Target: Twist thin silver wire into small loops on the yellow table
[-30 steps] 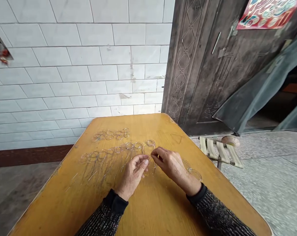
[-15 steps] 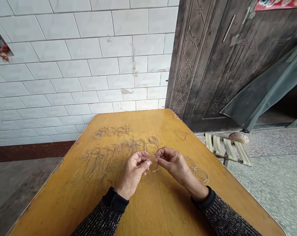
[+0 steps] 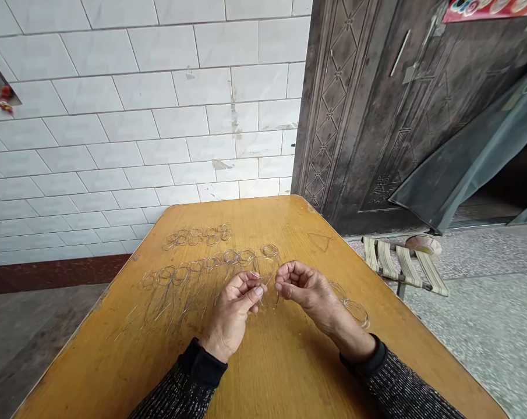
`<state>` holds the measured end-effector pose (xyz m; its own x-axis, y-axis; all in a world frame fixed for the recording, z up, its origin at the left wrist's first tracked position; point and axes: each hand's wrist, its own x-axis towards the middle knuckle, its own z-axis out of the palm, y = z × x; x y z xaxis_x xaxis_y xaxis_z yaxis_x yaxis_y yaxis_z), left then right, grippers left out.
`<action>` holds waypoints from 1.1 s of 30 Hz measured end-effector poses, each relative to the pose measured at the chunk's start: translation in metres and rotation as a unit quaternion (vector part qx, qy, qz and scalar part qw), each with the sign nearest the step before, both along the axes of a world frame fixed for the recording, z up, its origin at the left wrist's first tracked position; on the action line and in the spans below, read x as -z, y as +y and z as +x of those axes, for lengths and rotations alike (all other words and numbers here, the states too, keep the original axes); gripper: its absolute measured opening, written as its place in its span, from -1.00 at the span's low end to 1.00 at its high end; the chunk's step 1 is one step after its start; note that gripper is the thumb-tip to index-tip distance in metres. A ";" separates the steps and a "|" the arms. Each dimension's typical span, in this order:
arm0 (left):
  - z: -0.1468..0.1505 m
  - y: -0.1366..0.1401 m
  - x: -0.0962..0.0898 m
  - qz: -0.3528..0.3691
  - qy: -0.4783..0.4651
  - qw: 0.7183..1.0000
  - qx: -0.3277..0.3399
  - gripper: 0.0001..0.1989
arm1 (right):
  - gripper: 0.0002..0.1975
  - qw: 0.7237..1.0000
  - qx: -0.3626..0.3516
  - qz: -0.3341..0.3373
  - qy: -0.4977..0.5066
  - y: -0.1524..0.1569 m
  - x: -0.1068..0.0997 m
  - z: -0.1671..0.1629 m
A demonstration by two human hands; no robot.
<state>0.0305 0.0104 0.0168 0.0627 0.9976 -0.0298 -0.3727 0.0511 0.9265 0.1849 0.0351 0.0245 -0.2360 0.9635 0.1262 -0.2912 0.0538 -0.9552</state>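
Both hands are raised over the middle of a wooden table [image 3: 285,372], fingertips a short gap apart. My left hand [image 3: 238,308] pinches a thin wire [image 3: 255,273] between thumb and fingers. Thumb and forefinger of my right hand [image 3: 306,291] are pressed together; a thin wire seems to run from them, though it blurs against the wires behind. Beyond the hands lies a row of wire pieces with looped ends [image 3: 182,272] and long straight tails. One round wire loop [image 3: 270,250] sits just past the fingertips.
Several wire rings [image 3: 195,235] lie farther back. A tied wire bundle [image 3: 353,311] rests beside my right forearm, and a bent wire triangle [image 3: 321,240] near the right edge. A strap-seat stool [image 3: 403,265] stands right of the table; a tiled wall [image 3: 167,116] and dark door [image 3: 368,116] lie behind.
The hands have drawn slightly apart, the left one moving a little left. The wire loop that showed between the fingertips is no longer clear there. The camera view has shifted slightly.
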 end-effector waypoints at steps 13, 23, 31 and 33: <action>-0.008 0.007 -0.004 -0.013 -0.120 0.992 -0.041 -0.69 | -0.73 0.994 -0.074 -0.069 -0.037 -0.002 -0.003 0.001; -0.021 0.020 -0.003 -0.003 -0.191 0.976 -0.105 -0.71 | -0.79 0.983 -0.152 -0.037 -0.096 -0.006 0.011 -0.005; -0.015 0.009 -0.007 0.005 -0.089 0.995 0.049 -0.76 | -0.63 0.981 -0.133 0.025 -0.142 -0.001 -0.009 0.014; -0.012 0.007 -0.005 0.002 -0.065 0.996 0.066 -0.77 | -0.67 0.990 -0.084 0.033 -0.111 -0.001 -0.012 0.013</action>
